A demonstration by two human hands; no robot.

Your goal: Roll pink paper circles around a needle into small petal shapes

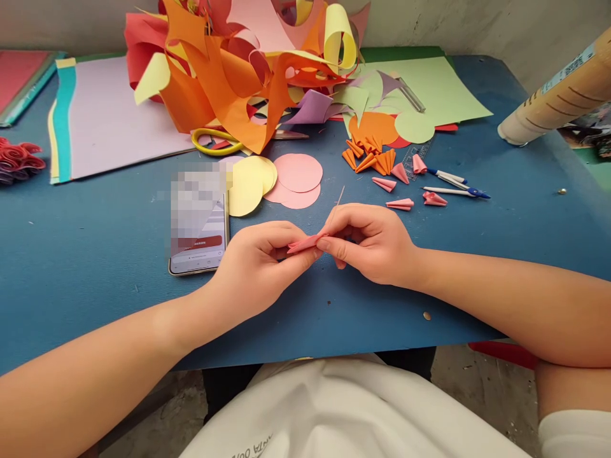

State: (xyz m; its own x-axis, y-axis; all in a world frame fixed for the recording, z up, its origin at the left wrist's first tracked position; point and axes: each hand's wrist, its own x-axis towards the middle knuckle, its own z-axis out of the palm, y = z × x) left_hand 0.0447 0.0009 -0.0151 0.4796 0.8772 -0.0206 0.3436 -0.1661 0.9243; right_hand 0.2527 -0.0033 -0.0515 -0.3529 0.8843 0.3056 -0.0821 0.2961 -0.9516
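Note:
A small folded pink paper piece [302, 243] is pinched between both hands above the blue table. My left hand [262, 264] grips its wide end between thumb and fingers. At its narrow end, my right hand [370, 245] pinches with thumb and forefinger; a thin stick-like strip [340, 196] rises from behind those fingers. Several pink paper cones [400, 204] lie just beyond my right hand, beside a heap of orange paper cones [375, 156]. Pink paper circles [298, 173] and yellow paper circles [245, 186] lie beyond my left hand.
A phone [198, 222] lies left of my left hand. Yellow-handled scissors [217, 142] sit under a tall pile of paper scraps [229, 70]. To the right are a compass [456, 191], a clear ruler [417, 152] and a leaning bottle [554, 89]. Red paper flowers [19, 159] lie far left.

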